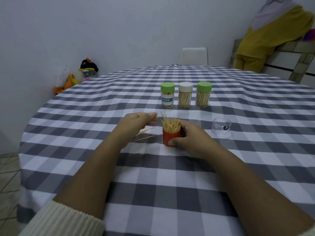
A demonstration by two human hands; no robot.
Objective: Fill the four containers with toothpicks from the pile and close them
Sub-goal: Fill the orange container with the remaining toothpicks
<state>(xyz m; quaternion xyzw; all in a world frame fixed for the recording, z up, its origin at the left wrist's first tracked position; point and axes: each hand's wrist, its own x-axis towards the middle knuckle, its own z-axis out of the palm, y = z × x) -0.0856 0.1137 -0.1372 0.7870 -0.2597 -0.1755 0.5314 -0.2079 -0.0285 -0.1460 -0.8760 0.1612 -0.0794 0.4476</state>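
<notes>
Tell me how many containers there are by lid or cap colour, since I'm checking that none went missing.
Green lid: 2
White lid: 1
Orange cap, held upside down with toothpicks in it: 1
Clear body lying on the tablecloth, no lid: 1
Total: 5 pieces

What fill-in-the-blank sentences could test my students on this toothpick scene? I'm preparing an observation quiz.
1. The right hand grips a container coloured ____.
2. Behind it stand ____ closed jars of toothpicks.
3. The middle jar's lid is ____.
4. A few loose toothpicks lie under the ____ hand.

Missing words: red; three; white; left
</notes>
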